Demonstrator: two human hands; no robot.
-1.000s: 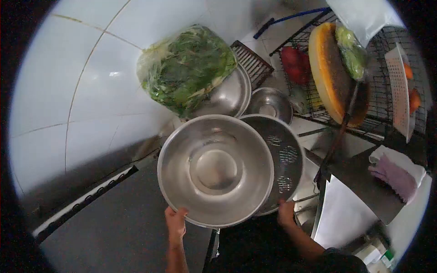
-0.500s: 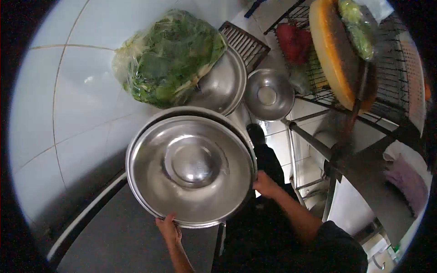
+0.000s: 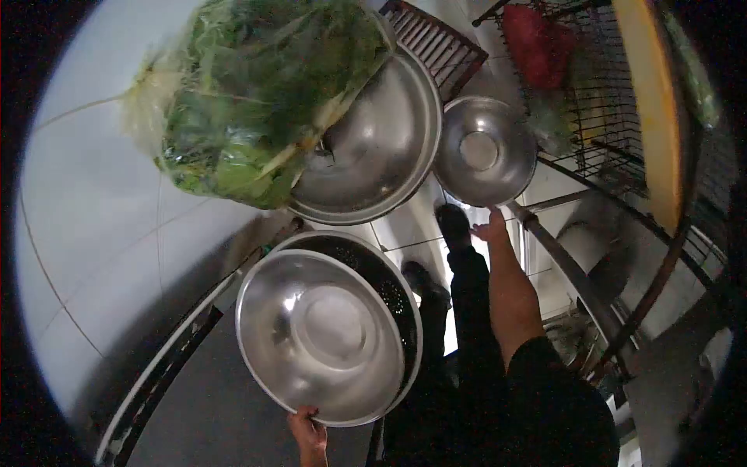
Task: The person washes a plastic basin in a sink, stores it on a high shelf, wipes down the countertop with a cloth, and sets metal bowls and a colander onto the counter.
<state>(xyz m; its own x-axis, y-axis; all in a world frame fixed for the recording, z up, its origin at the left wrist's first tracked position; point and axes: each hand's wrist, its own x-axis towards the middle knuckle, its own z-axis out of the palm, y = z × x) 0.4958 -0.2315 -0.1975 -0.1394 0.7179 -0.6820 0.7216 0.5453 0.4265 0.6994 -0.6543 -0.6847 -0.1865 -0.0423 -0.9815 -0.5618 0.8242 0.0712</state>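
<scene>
My left hand [image 3: 308, 430] clamps a large bowl [image 3: 320, 336]; just beyond my right hand [image 3: 492, 226], a small bowl [image 3: 482, 152]. Its grip — I can't tell.

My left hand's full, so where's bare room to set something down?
The flat dark grey surface looks bare from the big round steel bowl toward the white tiled wall; beneath the bowl is hidden. Farther ahead it's crowded: a clear plastic bag of green leaves overlaps a wide steel lid or pan, with a small round steel bowl close by.
</scene>
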